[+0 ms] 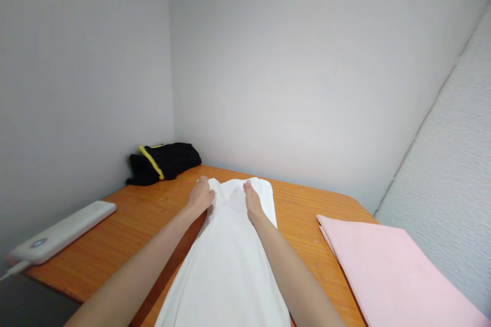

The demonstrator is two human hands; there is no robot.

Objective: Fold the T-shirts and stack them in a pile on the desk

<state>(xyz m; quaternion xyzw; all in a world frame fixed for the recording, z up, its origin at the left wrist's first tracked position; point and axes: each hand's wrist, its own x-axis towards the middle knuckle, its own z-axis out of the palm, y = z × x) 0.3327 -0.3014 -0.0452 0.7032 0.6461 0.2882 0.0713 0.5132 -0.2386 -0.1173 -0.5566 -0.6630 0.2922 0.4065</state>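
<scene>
A long piece of white cloth (233,260) stretches from the bottom edge of the view to the far part of the wooden table (161,219). My left hand (201,196) pinches its far left corner, with the fingers closed. On the right, my right hand (253,202) grips the far edge a little in from the right corner, thumb on top. Between my two hands the far edge sags slightly in folds. The near end of the cloth runs out of view.
A folded pink cloth (391,271) lies at the table's right side. At the back left sits a bundled black cloth (178,158) with a yellow band (151,162). A white power bank (65,230) with a cable (17,268) lies along the left edge. Walls (299,87) enclose the table.
</scene>
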